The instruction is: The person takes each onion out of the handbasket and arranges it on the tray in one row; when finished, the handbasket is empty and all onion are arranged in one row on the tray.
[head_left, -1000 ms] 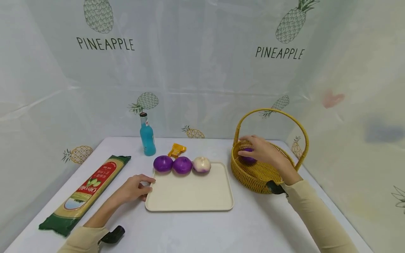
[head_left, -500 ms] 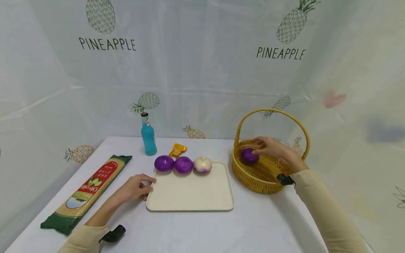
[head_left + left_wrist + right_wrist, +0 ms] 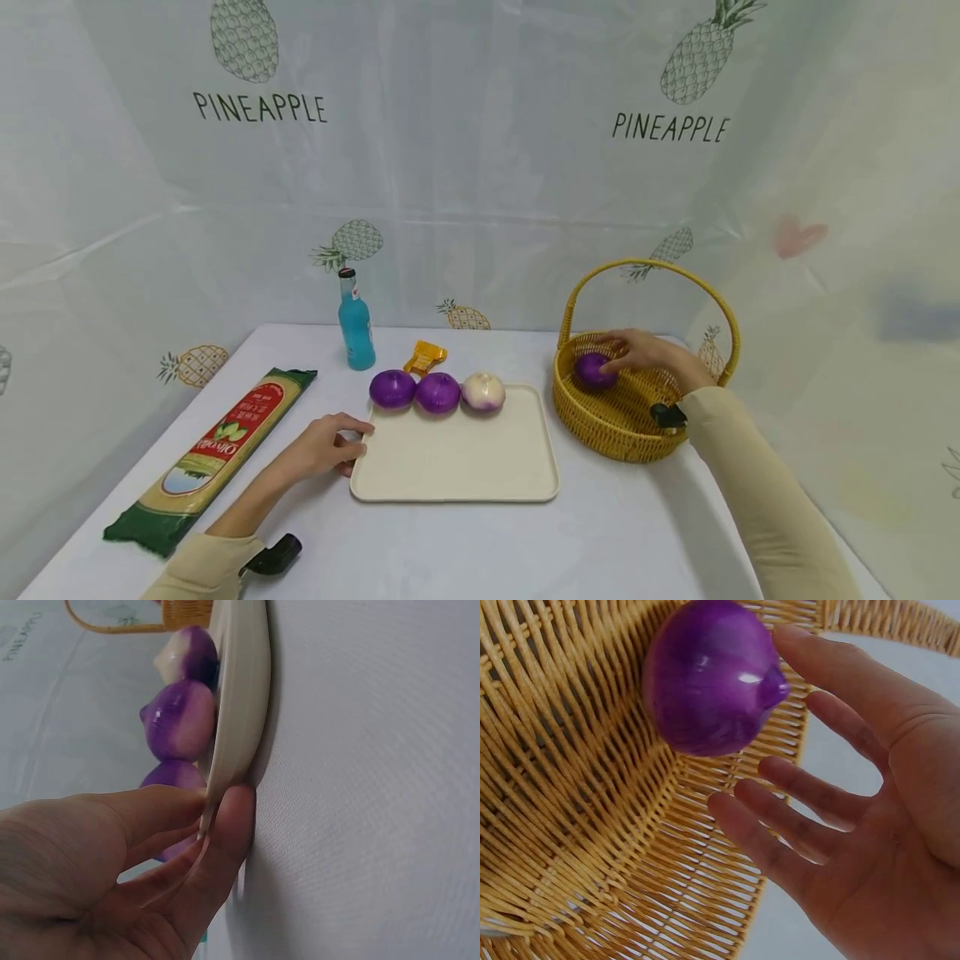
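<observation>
At its left edge, a cream tray (image 3: 465, 467) is pinched by my left hand (image 3: 326, 446); in the left wrist view the thumb lies over the rim and a finger under it. Two purple onions (image 3: 392, 389) and a whitish onion (image 3: 483, 392) stand in a row along the tray's back edge. Inside the yellow wicker basket (image 3: 615, 437) lies another purple onion (image 3: 709, 679). My right hand (image 3: 641, 350) reaches over the basket beside that onion, fingers spread. The thumb tip is at the onion's side; whether it touches, I cannot tell.
A blue bottle (image 3: 356, 329) stands at the back left, with an orange wrapped packet (image 3: 425, 357) to its right behind the tray. A long green-ended food packet (image 3: 213, 458) lies on the left. The basket's tall handle (image 3: 652, 262) arches over it.
My right hand has drawn back to the right from the onion in the basket, then come slightly nearer to it again. The left hand keeps its grip on the tray.
</observation>
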A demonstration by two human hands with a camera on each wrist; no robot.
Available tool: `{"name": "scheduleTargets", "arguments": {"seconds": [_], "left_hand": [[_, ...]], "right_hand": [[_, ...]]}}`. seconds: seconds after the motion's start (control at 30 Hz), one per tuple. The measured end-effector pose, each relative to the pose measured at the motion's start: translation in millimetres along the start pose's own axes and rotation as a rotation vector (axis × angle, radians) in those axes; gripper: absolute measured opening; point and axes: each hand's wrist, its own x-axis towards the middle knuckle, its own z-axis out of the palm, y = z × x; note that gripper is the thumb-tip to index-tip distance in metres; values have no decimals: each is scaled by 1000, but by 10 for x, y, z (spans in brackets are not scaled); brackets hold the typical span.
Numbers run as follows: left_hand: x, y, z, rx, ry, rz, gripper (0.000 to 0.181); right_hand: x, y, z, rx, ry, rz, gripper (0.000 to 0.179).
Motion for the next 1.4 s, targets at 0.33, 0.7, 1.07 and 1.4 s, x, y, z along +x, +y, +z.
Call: {"name": "scheduleTargets", "arguments": {"seconds": [0.33,0.7,1.07,1.4], "left_hand": [[13,2,-20,9,6,-17,34],[13,-36,-20,23,11,-26,34],[35,7,-37,36,14,-2,32],[43,-33,-20,14,15,5,32]], "right_hand": [[94,103,107,70,-35,26,68],[180,170,176,50,-15,22,70],[239,121,151,-28,11,26,72],[256,120,156,-12,-5,43,74]]}}
